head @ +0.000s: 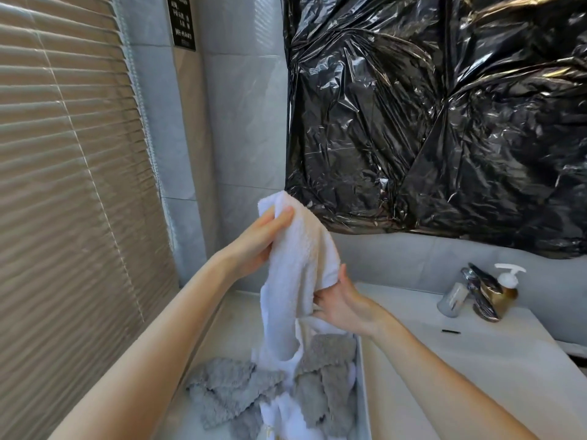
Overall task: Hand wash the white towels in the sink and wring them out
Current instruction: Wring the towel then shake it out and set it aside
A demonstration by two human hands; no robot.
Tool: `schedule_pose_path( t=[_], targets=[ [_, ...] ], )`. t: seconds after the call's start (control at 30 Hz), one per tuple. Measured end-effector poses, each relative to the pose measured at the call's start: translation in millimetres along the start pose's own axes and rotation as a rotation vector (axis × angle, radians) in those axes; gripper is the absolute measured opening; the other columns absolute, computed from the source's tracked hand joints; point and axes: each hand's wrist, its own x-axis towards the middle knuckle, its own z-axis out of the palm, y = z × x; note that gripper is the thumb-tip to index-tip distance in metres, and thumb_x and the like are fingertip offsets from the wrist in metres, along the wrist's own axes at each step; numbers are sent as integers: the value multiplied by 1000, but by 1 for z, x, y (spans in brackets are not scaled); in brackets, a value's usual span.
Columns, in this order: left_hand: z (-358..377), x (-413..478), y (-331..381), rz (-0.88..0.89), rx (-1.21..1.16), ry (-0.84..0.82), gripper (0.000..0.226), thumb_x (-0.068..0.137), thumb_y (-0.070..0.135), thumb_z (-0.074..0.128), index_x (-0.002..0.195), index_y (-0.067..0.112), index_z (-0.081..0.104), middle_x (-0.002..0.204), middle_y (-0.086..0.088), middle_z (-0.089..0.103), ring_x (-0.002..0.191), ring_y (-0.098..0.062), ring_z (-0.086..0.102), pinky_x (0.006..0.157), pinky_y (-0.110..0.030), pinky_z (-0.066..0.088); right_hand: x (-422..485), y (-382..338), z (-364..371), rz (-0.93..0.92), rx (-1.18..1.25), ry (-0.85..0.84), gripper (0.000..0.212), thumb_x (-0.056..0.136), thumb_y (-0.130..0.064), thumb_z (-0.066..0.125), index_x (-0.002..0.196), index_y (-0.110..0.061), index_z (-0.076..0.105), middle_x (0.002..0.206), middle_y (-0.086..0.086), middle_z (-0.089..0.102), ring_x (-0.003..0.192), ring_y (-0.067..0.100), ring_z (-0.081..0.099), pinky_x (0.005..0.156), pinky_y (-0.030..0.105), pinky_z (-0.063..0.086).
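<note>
Blinds (63, 185) hung at left; left hand (257, 242) pinched the top of a white towel (295, 274) raised over the sink (365, 408); grey cloths (228, 392) lay below; right hand (343, 303) gripped the towel's lower edge; black plastic (444, 122) behind; soap pump (508, 281) at right

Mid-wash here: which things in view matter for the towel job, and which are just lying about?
Job: white towel held up by left hand and right hand; sink; faucet; soap pump.
Lying about: grey cloths, black plastic sheet, blinds.
</note>
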Motion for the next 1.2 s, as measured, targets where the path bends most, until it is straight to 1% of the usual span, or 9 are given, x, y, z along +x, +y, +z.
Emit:
schedule_pose_path(
  t=[0.1,0.2,0.37,0.5,0.63,0.73,0.9,1.0,1.2],
  targets=[
    [-19,-3,-11,19,66,-65,48,94,7,62,137,23,46,127,-7,64,116,-19,62,90,-29,54,16,-11,8,-86,-108,201,56,70,-26,79,120,-9,60,117,11,68,111,28,63,92,38,52],
    [-40,-5,-29,24,48,-58,66,90,-9,59,143,25,38,126,-13,64,115,-27,63,89,-35,55,26,-24,2,-187,-187,384,87,56,-14,92,129,-4,45,121,13,64,110,26,64,91,41,54],
    [-63,-7,-58,-160,142,58,40,102,24,48,137,43,40,132,-5,57,119,-30,59,93,-41,55,19,-44,13,-188,-217,387,37,83,-4,71,117,4,58,107,19,69,98,30,66,79,28,56],
    [-63,4,-61,-170,317,266,24,99,31,48,113,11,49,108,-6,56,103,-24,57,88,-35,52,24,-49,4,-153,-220,521,66,82,-5,74,120,-17,22,97,7,63,90,17,61,94,36,46],
    [-72,4,-61,-188,272,290,68,84,39,70,136,21,29,99,-6,53,100,-20,54,96,-32,44,27,-45,0,-118,-395,440,62,83,-5,72,110,-25,20,107,17,62,100,21,55,97,35,42],
    [-73,-5,-68,-164,609,123,109,73,17,85,150,25,9,106,1,53,107,-12,53,95,-23,41,29,-39,7,-76,-778,363,70,78,-11,78,112,-23,18,100,3,37,84,12,44,68,21,39],
    [-80,-8,-100,-55,1254,42,55,79,17,74,131,23,57,123,0,63,118,-23,54,92,-30,43,42,-14,15,-90,-1316,222,54,70,-17,80,112,-10,46,85,9,52,75,16,45,58,27,32],
    [-86,-9,-113,-79,1455,171,33,89,24,64,122,26,59,113,-7,52,112,-28,46,74,-38,46,58,-6,12,-71,-1399,246,27,73,-23,76,84,-2,63,80,15,64,75,24,56,57,34,36],
    [-116,15,-134,42,1605,411,19,74,10,75,91,13,66,98,-9,44,87,-29,45,57,-33,35,113,2,19,-151,-1594,411,26,82,-33,71,102,-19,63,112,1,36,113,19,37,69,32,37]
  ],
)
